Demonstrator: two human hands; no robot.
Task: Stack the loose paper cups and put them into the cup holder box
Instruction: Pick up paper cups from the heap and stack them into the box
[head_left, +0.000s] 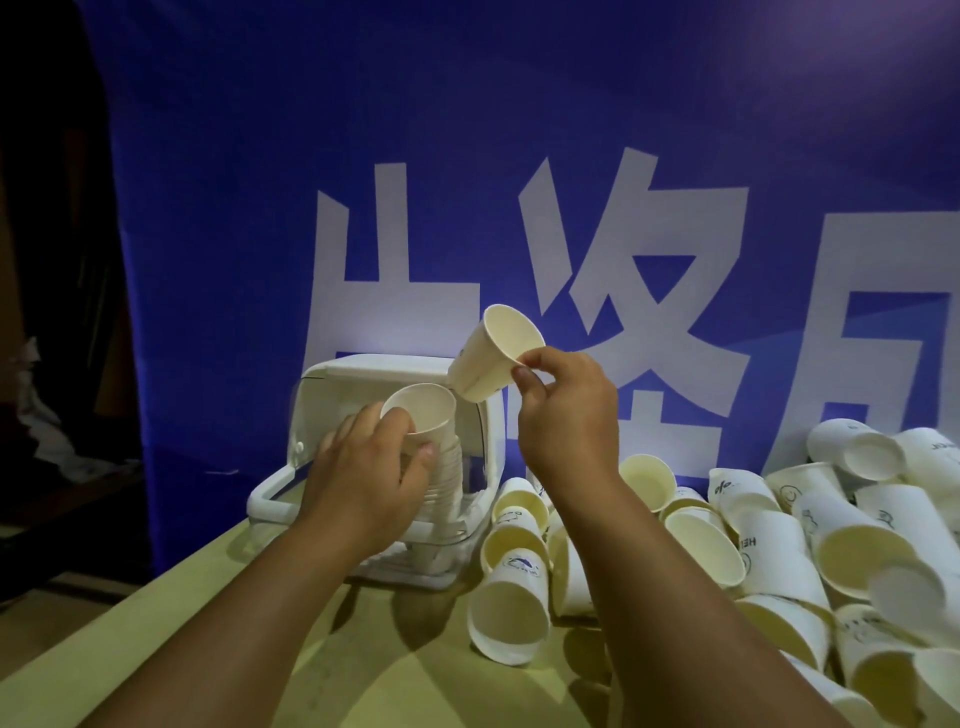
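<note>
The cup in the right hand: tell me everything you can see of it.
The cup is white paper, cream inside, with small dark print on its wall. It is empty, tilted in the air, mouth up and base down-left toward the stack in the left hand. The right hand pinches its wall near the rim.

a large blue banner (467, 104) hangs as the back wall, filling most of the view, with big white characters (623, 249) printed across it. a soft patch of light falls on its lower middle, while the upper corners fade darker. left of the banner the room is nearly black; something pale and crumpled (36, 415) shows dimly there. the counter (156, 639) in front has a dull yellow-green top, crossed by shadows.
</note>
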